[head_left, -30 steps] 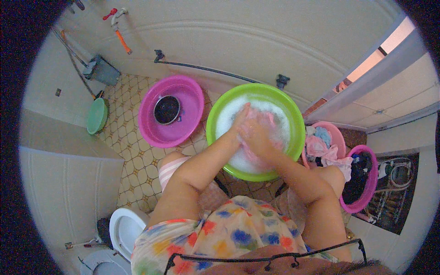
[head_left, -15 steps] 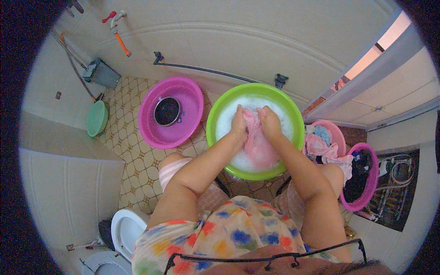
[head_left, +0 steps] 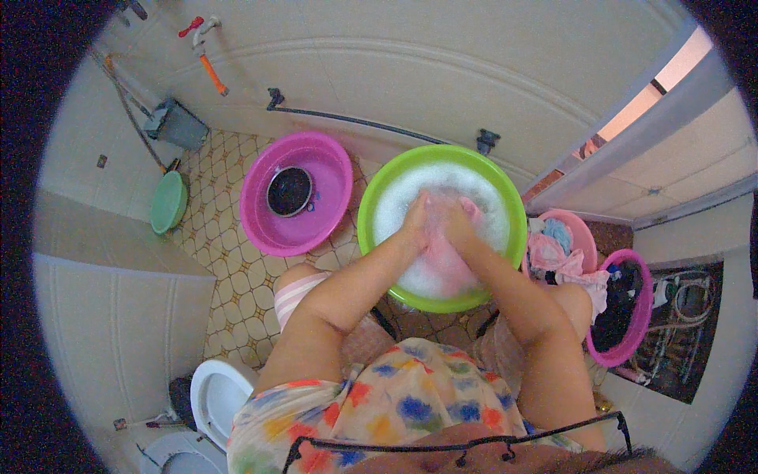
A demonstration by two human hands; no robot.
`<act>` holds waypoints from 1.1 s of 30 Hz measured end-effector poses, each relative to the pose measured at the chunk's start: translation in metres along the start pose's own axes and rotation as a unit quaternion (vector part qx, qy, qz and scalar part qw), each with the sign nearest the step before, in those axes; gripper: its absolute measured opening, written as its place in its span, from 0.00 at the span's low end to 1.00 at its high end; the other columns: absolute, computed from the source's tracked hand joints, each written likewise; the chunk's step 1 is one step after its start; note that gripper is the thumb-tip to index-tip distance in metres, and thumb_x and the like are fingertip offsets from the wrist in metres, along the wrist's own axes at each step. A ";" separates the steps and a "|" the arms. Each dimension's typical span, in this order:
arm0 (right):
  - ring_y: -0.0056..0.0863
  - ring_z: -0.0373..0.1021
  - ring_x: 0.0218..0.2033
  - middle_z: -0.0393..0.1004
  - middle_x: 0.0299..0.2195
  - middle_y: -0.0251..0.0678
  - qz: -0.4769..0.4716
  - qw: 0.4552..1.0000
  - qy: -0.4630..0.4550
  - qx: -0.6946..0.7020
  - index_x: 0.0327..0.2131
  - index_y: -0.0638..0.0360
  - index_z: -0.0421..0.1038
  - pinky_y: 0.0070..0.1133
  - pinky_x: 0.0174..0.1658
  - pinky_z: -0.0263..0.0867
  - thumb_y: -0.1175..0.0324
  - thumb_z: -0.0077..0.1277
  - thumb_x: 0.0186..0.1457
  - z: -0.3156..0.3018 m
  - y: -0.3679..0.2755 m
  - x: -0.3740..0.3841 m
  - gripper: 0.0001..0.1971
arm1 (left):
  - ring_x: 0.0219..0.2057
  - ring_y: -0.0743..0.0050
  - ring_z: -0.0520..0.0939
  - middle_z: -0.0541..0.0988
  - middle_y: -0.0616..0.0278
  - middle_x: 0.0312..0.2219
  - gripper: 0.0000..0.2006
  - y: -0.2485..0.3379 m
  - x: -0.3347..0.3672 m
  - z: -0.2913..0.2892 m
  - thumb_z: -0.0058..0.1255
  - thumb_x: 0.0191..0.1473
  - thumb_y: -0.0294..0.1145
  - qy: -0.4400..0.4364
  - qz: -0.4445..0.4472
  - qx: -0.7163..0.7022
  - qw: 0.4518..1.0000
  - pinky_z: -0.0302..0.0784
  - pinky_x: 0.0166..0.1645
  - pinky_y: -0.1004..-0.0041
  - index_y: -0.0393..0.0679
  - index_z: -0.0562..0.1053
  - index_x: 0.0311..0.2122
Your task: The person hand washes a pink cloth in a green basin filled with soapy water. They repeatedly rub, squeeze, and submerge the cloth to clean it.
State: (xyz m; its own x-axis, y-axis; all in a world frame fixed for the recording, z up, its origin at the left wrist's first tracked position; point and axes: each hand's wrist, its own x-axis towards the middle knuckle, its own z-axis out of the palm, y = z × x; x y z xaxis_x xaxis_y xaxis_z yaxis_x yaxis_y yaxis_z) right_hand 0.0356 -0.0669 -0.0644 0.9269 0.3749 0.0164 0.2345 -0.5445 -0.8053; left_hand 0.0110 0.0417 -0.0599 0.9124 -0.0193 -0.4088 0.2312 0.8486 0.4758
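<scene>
A green basin (head_left: 365, 237) holds white, sudsy water (head_left: 399, 189). In it lies a soaked pink cloth (head_left: 448, 265), partly covered by foam; its exact kind of garment cannot be made out. My left hand (head_left: 416, 217) is closed on the cloth's left side, down in the suds. Close beside it, my right hand (head_left: 458, 221) grips the same cloth, with a pink fold showing past its fingers. Foam hides some of the fingertips.
To the left stands a magenta basin (head_left: 332, 217) with a dark round container (head_left: 289, 192) inside. At right are a pink basin (head_left: 580, 233) of clothes and a magenta basin (head_left: 643, 316) of dark laundry. A toilet (head_left: 209, 407) is lower left; a tap (head_left: 207, 30) is on the wall.
My hands have drawn closer together and sunk lower into the suds. The cloth between them is bunched and more covered by foam.
</scene>
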 end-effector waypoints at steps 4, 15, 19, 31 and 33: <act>0.42 0.67 0.35 0.70 0.32 0.48 -0.151 0.985 -0.052 -0.058 0.30 0.61 0.68 0.34 0.39 0.61 0.66 0.39 0.51 -0.010 -0.058 -0.023 0.10 | 0.43 0.57 0.72 0.71 0.54 0.42 0.21 -0.011 0.037 -0.063 0.28 0.56 0.47 -0.202 0.181 0.393 0.878 0.62 0.52 0.60 0.44 0.66 0.45; 0.44 0.67 0.28 0.70 0.25 0.48 -0.082 0.977 -0.050 -0.188 0.26 0.61 0.66 0.37 0.32 0.61 0.61 0.38 0.54 -0.050 -0.081 -0.008 0.14 | 0.42 0.54 0.73 0.71 0.52 0.43 0.23 0.001 -0.014 0.011 0.30 0.57 0.51 -0.084 0.023 0.130 0.988 0.61 0.53 0.55 0.43 0.63 0.47; 0.40 0.68 0.33 0.70 0.31 0.49 0.048 0.998 -0.020 -0.022 0.28 0.63 0.67 0.33 0.38 0.63 0.59 0.40 0.55 -0.057 -0.046 0.009 0.15 | 0.37 0.59 0.74 0.73 0.55 0.36 0.23 0.026 -0.036 0.052 0.32 0.56 0.54 0.029 -0.053 -0.012 0.998 0.68 0.46 0.61 0.43 0.67 0.40; 0.20 0.61 0.26 0.66 0.24 0.32 -0.082 0.976 -0.184 0.078 0.26 0.58 0.65 0.21 0.30 0.60 0.64 0.48 0.51 -0.055 -0.036 -0.031 0.08 | 0.42 0.56 0.71 0.71 0.54 0.39 0.20 0.085 -0.051 0.048 0.33 0.57 0.47 0.050 0.084 -0.028 0.995 0.68 0.49 0.58 0.39 0.65 0.42; 0.20 0.60 0.26 0.64 0.23 0.31 -0.025 0.973 -0.218 0.067 0.26 0.58 0.64 0.22 0.30 0.60 0.66 0.46 0.51 -0.069 -0.041 -0.037 0.06 | 0.43 0.57 0.71 0.71 0.54 0.39 0.20 0.087 -0.050 0.044 0.32 0.57 0.47 0.040 0.083 -0.015 0.996 0.67 0.49 0.58 0.39 0.65 0.43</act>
State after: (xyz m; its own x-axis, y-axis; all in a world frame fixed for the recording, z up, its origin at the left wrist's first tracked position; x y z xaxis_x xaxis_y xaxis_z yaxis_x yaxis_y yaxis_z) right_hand 0.0124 -0.1105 0.0087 0.6956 0.6972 -0.1731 0.2076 -0.4258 -0.8807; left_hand -0.0001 0.0934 0.0360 0.9074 0.1641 -0.3869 0.0672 0.8522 0.5189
